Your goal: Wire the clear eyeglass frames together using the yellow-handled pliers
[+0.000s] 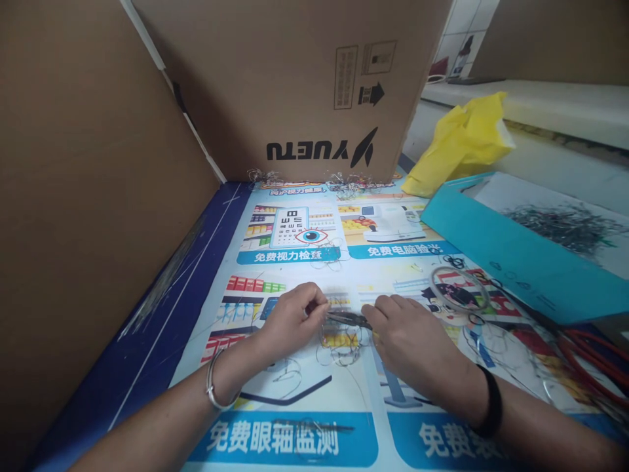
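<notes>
Cardboard [295, 78] looming behind my poster [361, 429] lol, white tiles [484, 14] beyond, left fingers [320, 309] pinching thin wire [344, 362], right fingers [377, 316] wrapped round pliers [348, 318]

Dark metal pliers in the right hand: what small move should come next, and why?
Perhaps hold the bare left hand steady and lightly squeeze the dark metal pliers in the right hand: their tips lie right at the left's pinched fingertips, near thin, tangled silvery wire. Whether the tips grip anything is unclear.
</notes>
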`<state>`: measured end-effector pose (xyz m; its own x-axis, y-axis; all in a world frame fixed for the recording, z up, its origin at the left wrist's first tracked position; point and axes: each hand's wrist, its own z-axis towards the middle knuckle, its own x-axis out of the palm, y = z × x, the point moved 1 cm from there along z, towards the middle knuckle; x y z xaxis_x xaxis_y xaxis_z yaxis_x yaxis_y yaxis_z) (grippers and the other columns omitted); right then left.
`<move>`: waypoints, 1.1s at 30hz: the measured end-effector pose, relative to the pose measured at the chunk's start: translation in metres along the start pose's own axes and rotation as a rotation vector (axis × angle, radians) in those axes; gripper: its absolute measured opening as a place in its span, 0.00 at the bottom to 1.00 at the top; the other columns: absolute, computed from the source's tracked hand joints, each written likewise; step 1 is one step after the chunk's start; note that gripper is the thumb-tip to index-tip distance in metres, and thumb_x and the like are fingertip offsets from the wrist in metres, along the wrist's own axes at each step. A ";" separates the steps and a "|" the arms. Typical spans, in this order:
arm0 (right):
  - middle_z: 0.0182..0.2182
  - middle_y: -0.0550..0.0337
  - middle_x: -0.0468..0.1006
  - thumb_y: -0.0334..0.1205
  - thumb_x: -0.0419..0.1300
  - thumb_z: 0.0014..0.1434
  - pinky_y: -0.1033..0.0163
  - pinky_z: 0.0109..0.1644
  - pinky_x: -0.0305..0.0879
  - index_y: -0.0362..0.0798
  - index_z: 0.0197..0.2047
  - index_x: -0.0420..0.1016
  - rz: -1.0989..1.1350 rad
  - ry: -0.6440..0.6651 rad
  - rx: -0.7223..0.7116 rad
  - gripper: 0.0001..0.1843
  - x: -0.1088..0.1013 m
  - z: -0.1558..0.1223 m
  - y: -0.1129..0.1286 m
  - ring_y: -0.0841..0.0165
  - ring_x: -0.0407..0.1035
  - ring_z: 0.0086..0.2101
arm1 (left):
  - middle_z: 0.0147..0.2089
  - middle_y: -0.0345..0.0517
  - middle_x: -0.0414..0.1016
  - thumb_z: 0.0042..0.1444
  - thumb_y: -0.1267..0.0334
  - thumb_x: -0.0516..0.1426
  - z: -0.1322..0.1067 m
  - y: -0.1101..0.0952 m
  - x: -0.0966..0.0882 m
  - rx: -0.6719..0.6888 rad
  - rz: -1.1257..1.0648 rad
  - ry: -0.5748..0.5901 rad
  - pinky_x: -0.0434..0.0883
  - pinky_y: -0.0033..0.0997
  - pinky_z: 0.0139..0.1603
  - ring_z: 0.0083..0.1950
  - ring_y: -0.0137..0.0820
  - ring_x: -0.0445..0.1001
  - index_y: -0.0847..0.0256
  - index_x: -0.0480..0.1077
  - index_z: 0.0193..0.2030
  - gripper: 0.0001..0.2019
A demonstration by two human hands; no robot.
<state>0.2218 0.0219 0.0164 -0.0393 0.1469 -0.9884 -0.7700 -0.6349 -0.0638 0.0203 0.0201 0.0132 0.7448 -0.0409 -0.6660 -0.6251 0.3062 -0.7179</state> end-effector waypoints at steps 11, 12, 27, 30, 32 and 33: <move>0.29 0.55 0.73 0.25 0.54 0.52 0.61 0.30 0.47 0.47 0.34 0.72 -0.012 0.051 -0.005 0.10 0.001 0.001 0.004 0.63 0.64 0.30 | 0.25 0.36 0.66 0.53 0.71 0.52 -0.001 -0.004 0.001 0.003 0.052 -0.008 0.61 0.25 0.29 0.27 0.25 0.64 0.61 0.62 0.26 0.06; 0.29 0.55 0.73 0.25 0.54 0.52 0.61 0.30 0.47 0.47 0.34 0.72 -0.013 0.050 -0.008 0.10 0.001 0.001 0.004 0.63 0.64 0.30 | 0.25 0.36 0.66 0.53 0.71 0.52 -0.001 -0.003 0.001 0.008 0.055 -0.008 0.61 0.25 0.29 0.27 0.25 0.64 0.61 0.62 0.26 0.06; 0.29 0.56 0.73 0.27 0.54 0.53 0.61 0.32 0.50 0.47 0.33 0.73 0.058 0.057 -0.043 0.09 -0.002 0.005 -0.010 0.65 0.65 0.31 | 0.26 0.37 0.65 0.54 0.72 0.52 -0.003 -0.001 0.000 0.028 0.033 0.011 0.61 0.25 0.29 0.28 0.25 0.64 0.61 0.62 0.28 0.06; 0.31 0.55 0.73 0.29 0.53 0.54 0.63 0.34 0.54 0.46 0.35 0.73 0.112 0.080 -0.016 0.08 -0.010 0.005 -0.025 0.66 0.66 0.33 | 0.27 0.37 0.65 0.54 0.72 0.51 -0.002 0.002 0.000 0.033 0.017 0.011 0.61 0.25 0.30 0.28 0.25 0.64 0.61 0.63 0.28 0.05; 0.31 0.55 0.74 0.30 0.53 0.54 0.64 0.34 0.55 0.45 0.35 0.73 0.116 0.120 0.002 0.09 -0.016 0.005 -0.035 0.66 0.67 0.33 | 0.27 0.37 0.65 0.54 0.72 0.52 -0.003 0.003 -0.001 0.036 0.010 0.011 0.61 0.25 0.30 0.28 0.25 0.64 0.61 0.63 0.29 0.05; 0.31 0.55 0.74 0.30 0.53 0.54 0.64 0.33 0.55 0.45 0.35 0.73 0.111 0.145 0.007 0.09 -0.017 0.005 -0.038 0.66 0.68 0.33 | 0.27 0.37 0.65 0.54 0.72 0.52 -0.003 0.004 -0.001 0.037 0.009 0.009 0.61 0.25 0.30 0.28 0.25 0.64 0.61 0.63 0.29 0.05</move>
<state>0.2490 0.0470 0.0367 -0.0324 -0.0352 -0.9989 -0.7702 -0.6360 0.0474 0.0168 0.0184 0.0102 0.7372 -0.0464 -0.6741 -0.6226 0.3412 -0.7043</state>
